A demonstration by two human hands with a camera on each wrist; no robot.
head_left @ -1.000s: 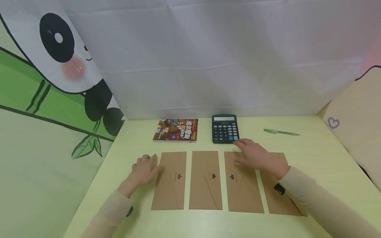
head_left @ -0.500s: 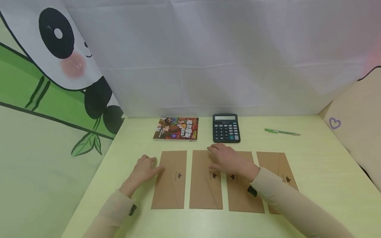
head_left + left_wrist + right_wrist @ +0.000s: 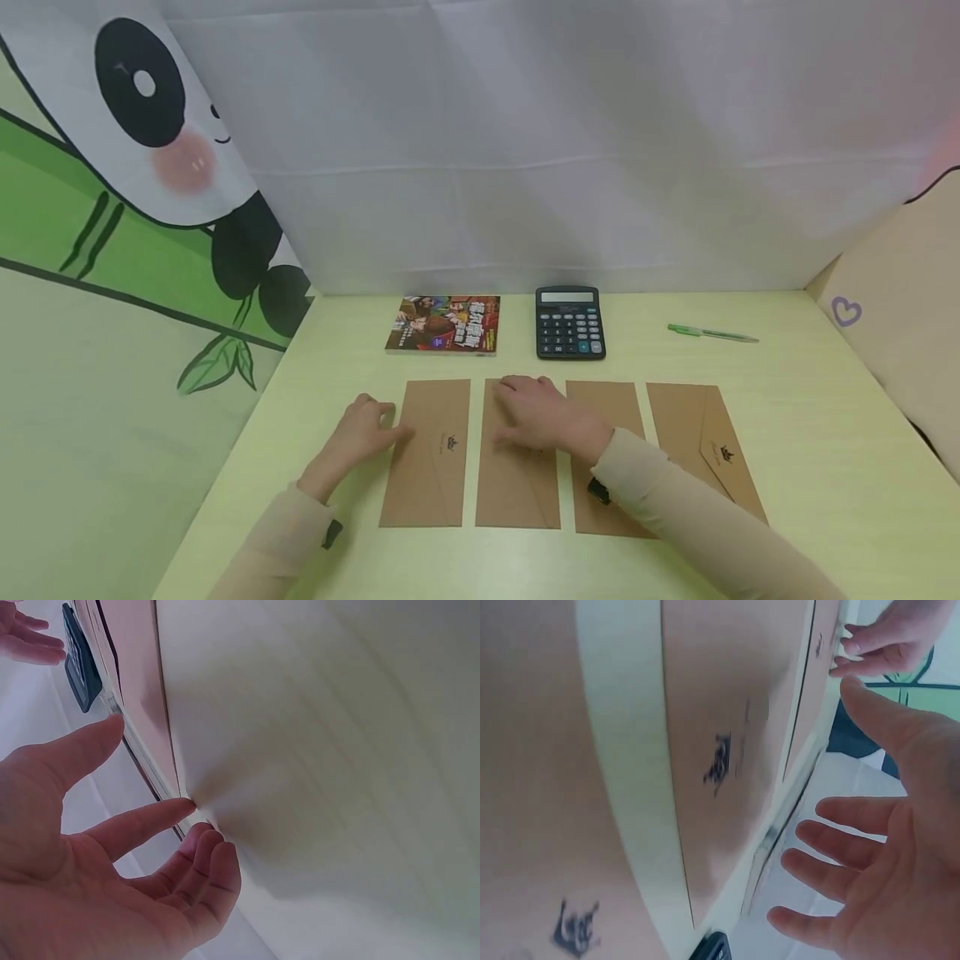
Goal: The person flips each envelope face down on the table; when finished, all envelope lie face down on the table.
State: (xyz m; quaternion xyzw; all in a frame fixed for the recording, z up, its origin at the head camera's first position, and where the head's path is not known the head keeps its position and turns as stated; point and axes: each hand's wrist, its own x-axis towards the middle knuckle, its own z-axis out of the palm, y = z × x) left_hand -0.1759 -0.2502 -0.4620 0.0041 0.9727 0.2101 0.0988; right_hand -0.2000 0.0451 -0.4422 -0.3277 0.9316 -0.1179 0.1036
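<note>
Left hand (image 3: 358, 432) was empty, loose, beside leftmost envelope (image 3: 426, 483) | right hand (image 3: 543, 415) was empty, splayed over next envelope (image 3: 516, 496) | both lay flat on surface (image 3: 517, 565), narrowly apart | likely risk: dragging fingertips could skew them or close the gap

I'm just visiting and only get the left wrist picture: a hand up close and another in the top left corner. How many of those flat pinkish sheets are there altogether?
Observer: Four: the head view shows brown envelopes side by side in a row.
Operator: Neat! Which one is the right hand over?
Observer: The second envelope from the left, by the head view; I can't tell whether it touches it.
Operator: And is there anything to write with?
Observer: Yes, a green pen lies to the right of the calculator.
</note>
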